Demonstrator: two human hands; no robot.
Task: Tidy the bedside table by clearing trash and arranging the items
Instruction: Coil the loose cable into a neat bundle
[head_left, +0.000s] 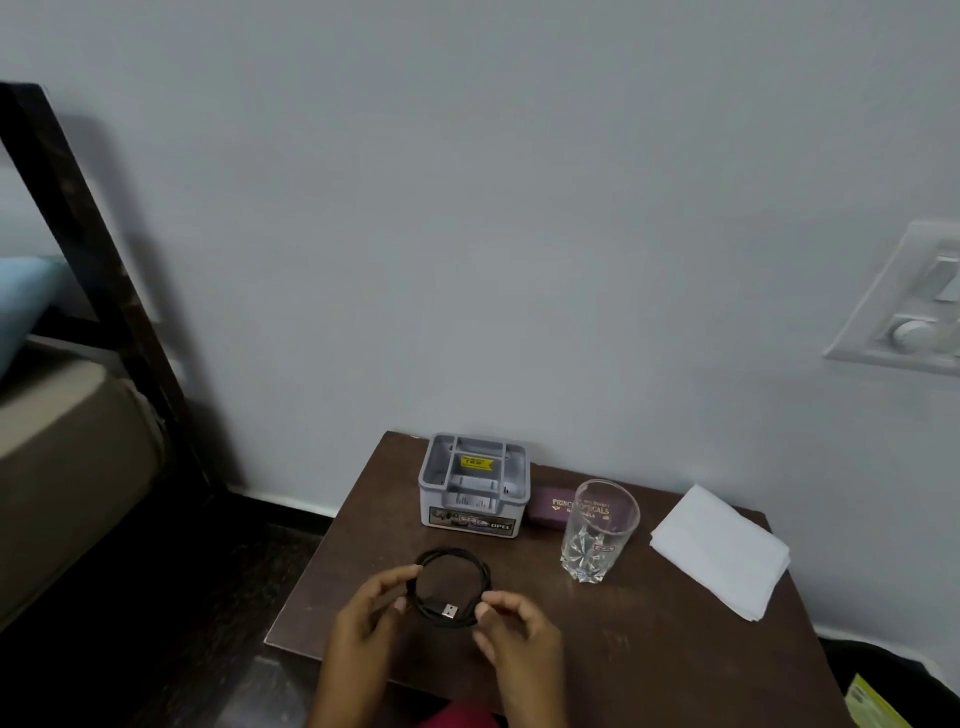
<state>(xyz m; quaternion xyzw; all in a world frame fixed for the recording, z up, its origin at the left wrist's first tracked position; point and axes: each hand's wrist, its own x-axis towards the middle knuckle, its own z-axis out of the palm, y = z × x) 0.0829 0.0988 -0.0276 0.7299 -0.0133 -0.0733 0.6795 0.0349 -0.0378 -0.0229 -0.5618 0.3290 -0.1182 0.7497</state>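
Note:
A black USB cable (453, 564) lies coiled in a ring near the front of the dark wooden bedside table (649, 649). My left hand (371, 616) pinches the coil's left side. My right hand (519, 631) pinches its right side, next to the silver USB plug (450, 611). Behind the coil stands a grey plastic organiser box (474, 486) with a yellow sticker. A maroon spectacle case (550, 512) lies to its right, partly behind an empty clear glass (600, 530). A folded white tissue stack (719, 551) rests at the table's right side.
A grey wall runs behind the table, with a white switch plate (909, 306) at the right. The bed's dark headboard (88, 260), a mattress and a blue pillow (23, 301) are at the left. A yellow-green object (872, 701) shows at the bottom right corner.

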